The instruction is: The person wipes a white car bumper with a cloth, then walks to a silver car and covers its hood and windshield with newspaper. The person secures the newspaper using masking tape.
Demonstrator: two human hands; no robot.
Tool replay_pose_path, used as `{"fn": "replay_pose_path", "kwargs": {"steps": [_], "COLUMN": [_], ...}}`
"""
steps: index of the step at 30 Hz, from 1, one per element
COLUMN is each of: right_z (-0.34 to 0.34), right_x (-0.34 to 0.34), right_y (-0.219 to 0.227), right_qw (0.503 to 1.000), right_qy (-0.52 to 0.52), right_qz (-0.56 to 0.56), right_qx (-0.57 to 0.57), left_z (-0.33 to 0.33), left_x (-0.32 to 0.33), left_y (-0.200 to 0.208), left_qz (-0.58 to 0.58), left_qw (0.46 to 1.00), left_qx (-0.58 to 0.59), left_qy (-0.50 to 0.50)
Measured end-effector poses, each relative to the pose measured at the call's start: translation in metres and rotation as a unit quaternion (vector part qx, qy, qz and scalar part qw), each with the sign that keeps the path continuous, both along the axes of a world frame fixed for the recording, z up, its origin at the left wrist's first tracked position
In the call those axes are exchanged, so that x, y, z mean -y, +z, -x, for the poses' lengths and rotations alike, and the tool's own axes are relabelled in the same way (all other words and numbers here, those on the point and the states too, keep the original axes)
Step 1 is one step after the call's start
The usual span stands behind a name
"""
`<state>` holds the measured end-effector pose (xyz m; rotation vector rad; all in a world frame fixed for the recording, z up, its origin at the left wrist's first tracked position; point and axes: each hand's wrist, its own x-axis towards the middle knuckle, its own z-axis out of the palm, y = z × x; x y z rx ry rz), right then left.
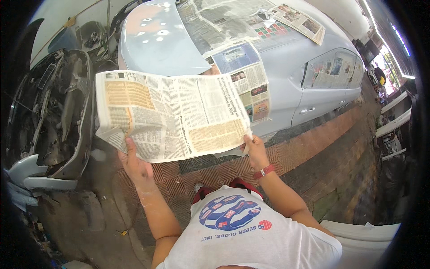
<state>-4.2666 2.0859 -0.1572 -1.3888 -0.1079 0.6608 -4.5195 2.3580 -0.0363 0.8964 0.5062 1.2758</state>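
A wide newspaper sheet [170, 112] is stretched out in front of me between both hands. My left hand [134, 163] grips its lower left edge, thumb on top, where the corner is folded over. At the lower right corner my right hand [256, 151], with a red band on the wrist, pinches the paper. Beyond the sheet stands a pale grey-blue car [282, 80]. Another newspaper piece [255, 92] hangs down the car's side just behind the sheet I hold. The sheet hides part of the car's near end.
Newspaper and film masking [219, 20] cover the car's glass, and a loose newspaper [300, 20] lies on the roof. A dark car part [58, 112] stands at the left. Brown ribbed matting [295, 148] runs along the floor; a white car panel [363, 240] is at the lower right.
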Motion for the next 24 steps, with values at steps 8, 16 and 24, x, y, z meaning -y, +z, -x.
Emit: {"fn": "replay_pose_path", "kwargs": {"steps": [8,16,24], "right_z": [0.004,-0.068,-0.14], "right_x": [0.038,0.077,0.171], "right_y": [-0.029,0.009,0.154], "right_qw": [0.965,0.992,0.857], "right_qy": [0.138,0.01,0.148], "right_qz": [-0.116,-0.075,0.007], "right_qx": [-0.193,0.105,0.493], "left_z": [0.023,-0.02,-0.11], "left_x": [0.018,0.059,0.106], "left_y": [0.02,0.114,0.117], "left_qz": [-0.158,-0.146,-0.102], "left_qw": [0.983,0.967,0.955], "left_qx": [-0.006,0.071,-0.054], "left_qy": [-0.097,-0.194,-0.274]}}
